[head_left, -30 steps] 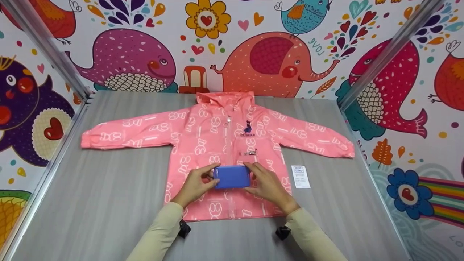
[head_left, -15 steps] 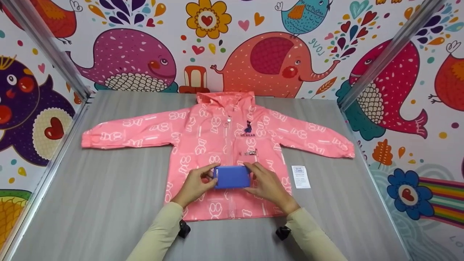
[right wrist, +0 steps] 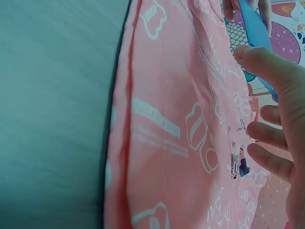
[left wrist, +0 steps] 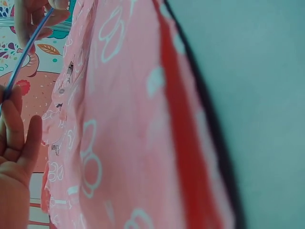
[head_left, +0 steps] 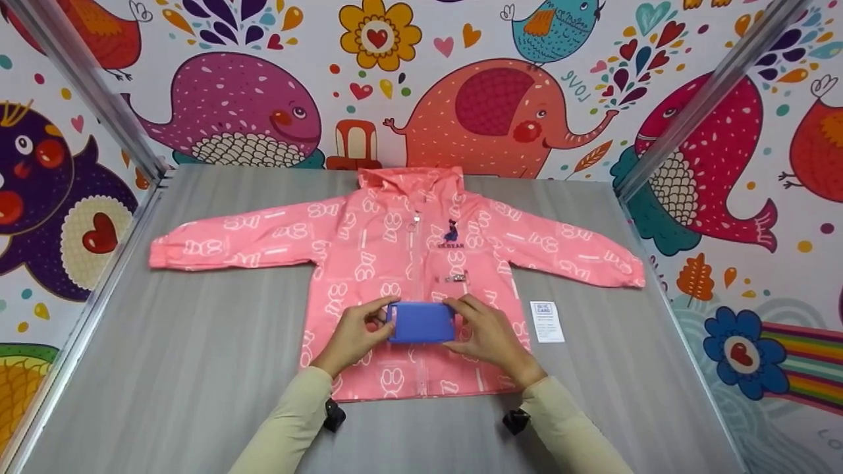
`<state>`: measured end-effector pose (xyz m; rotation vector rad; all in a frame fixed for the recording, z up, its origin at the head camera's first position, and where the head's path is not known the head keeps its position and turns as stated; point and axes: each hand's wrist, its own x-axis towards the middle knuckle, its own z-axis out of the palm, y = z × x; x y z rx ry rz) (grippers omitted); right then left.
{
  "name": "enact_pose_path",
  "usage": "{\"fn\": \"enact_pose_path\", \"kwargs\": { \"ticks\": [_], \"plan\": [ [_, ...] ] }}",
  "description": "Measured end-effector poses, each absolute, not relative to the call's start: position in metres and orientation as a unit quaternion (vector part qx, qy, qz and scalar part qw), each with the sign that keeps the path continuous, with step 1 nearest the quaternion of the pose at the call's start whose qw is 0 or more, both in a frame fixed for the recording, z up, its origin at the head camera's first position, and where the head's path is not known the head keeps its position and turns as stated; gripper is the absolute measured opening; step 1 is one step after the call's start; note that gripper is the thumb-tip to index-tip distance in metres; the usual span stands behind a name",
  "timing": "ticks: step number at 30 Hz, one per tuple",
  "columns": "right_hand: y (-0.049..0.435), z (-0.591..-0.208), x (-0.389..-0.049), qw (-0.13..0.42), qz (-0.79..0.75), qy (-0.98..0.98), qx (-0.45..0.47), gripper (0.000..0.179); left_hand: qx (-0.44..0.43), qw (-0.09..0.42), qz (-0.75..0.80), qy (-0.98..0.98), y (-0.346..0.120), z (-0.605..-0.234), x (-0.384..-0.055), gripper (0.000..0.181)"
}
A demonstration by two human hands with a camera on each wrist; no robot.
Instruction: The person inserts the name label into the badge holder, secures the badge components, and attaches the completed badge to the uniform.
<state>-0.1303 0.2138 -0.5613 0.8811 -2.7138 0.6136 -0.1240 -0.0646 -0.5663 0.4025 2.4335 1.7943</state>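
In the head view, a thin blue card holder (head_left: 421, 322) with a slot near its left end hangs above a pink hooded jacket (head_left: 369, 257). My left hand (head_left: 352, 336) pinches its left end between thumb and fingers, and my right hand (head_left: 489, 334) grips the right end the same way. Seen nearly edge-on in the left wrist view, the card holder (left wrist: 23, 59) is only a narrow blue strip. The jacket lies face up, sleeves spread wide, with a front zip and a small chest zip; the holder hides part of its lower front.
A small white printed card (head_left: 546, 321) lies on the grey table (head_left: 197, 368), right of the jacket. Patterned walls (head_left: 369, 99) stand behind and at both sides, with metal posts (head_left: 711, 99) at the corners.
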Motion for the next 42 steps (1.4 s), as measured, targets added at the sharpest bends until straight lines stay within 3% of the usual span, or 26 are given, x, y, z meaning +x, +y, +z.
{"fn": "enact_pose_path", "kwargs": {
  "ticks": [12, 20, 26, 34, 42],
  "plan": [
    [0.217, -0.562, -0.132, 0.137, 0.206, -0.916, 0.316, 0.079, 0.148, 0.045, 0.576, 0.803, -0.067, -0.565, -0.125, 0.045],
    [0.233, -0.561, -0.137, 0.134, 0.217, -0.923, 0.288, 0.076, 0.145, 0.011, 0.567, 0.811, -0.08, -0.557, -0.131, 0.049],
    [0.233, -0.56, -0.138, 0.111, 0.223, -0.923, 0.293, 0.077, 0.162, 0.024, 0.554, 0.816, -0.081, -0.557, -0.132, 0.053],
    [0.232, -0.563, -0.136, 0.13, 0.212, -0.924, 0.291, 0.078, 0.158, 0.022, 0.547, 0.822, -0.082, -0.561, -0.127, 0.054],
    [0.234, -0.563, -0.135, 0.116, 0.221, -0.923, 0.294, 0.079, 0.156, 0.061, 0.551, 0.818, -0.085, -0.563, -0.124, 0.07]
  ]
}}
